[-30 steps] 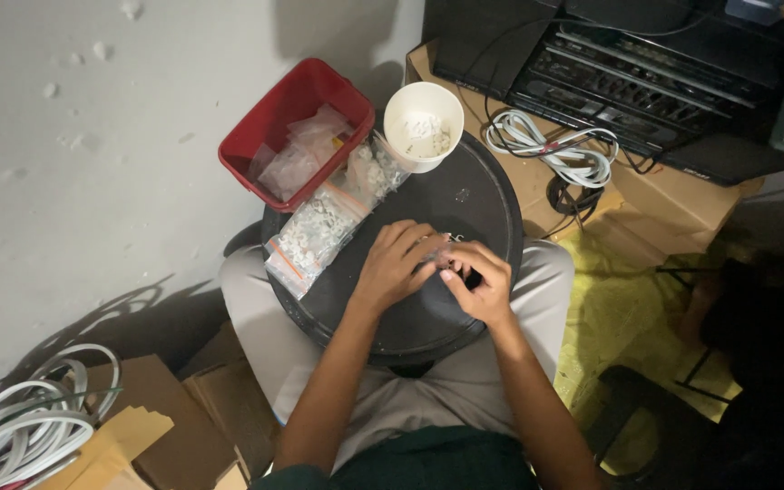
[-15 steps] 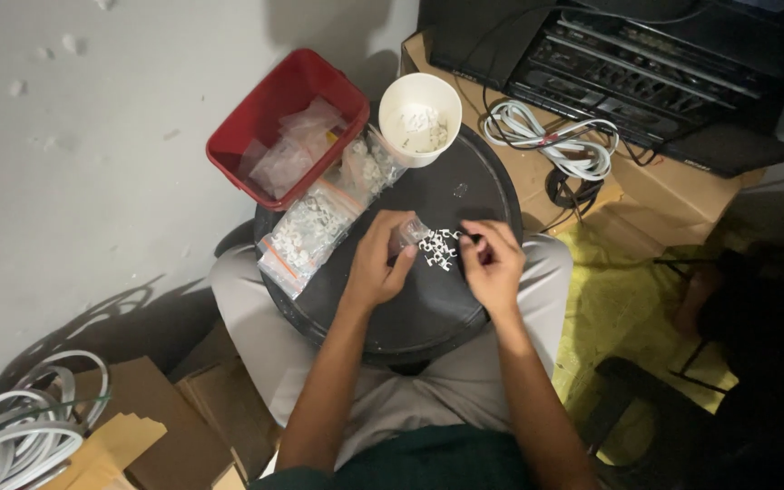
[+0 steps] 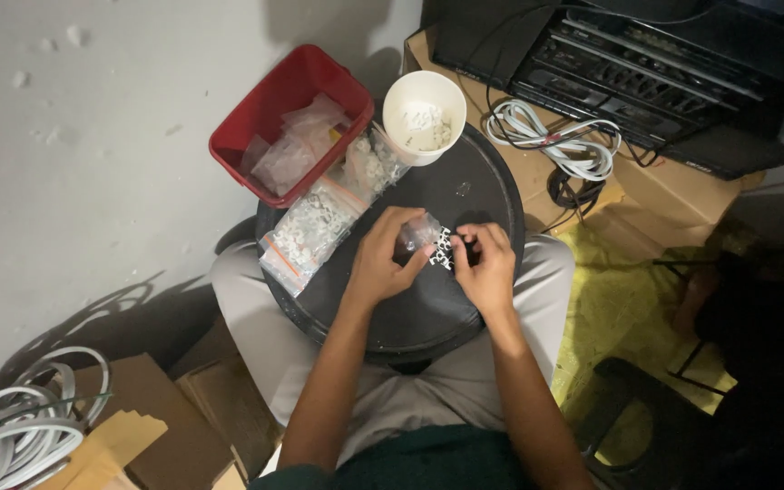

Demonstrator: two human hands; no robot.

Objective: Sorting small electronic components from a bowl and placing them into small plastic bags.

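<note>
- Forearms reaching up from the lower edge over a round black tray [image 3: 428,318] resting on the person's lap.
- Left hand [image 3: 383,259]: fingers curled and pinched on a small clear plastic bag [image 3: 419,231], held just above the tray's middle.
- Right hand [image 3: 485,265]: fingertips drawn together at a cluster of small white pieces [image 3: 444,249] lying on the tray, just beside the bag; whether one is gripped cannot be told.
- Filled zip bags [image 3: 315,227] of white pieces along the tray's left edge.
- White cup [image 3: 424,116] holding white pieces at the far rim; red bin [image 3: 256,122] of bags beside it.
- White cable coil [image 3: 560,141] on cardboard; black audio unit [image 3: 628,73] beyond.
</note>
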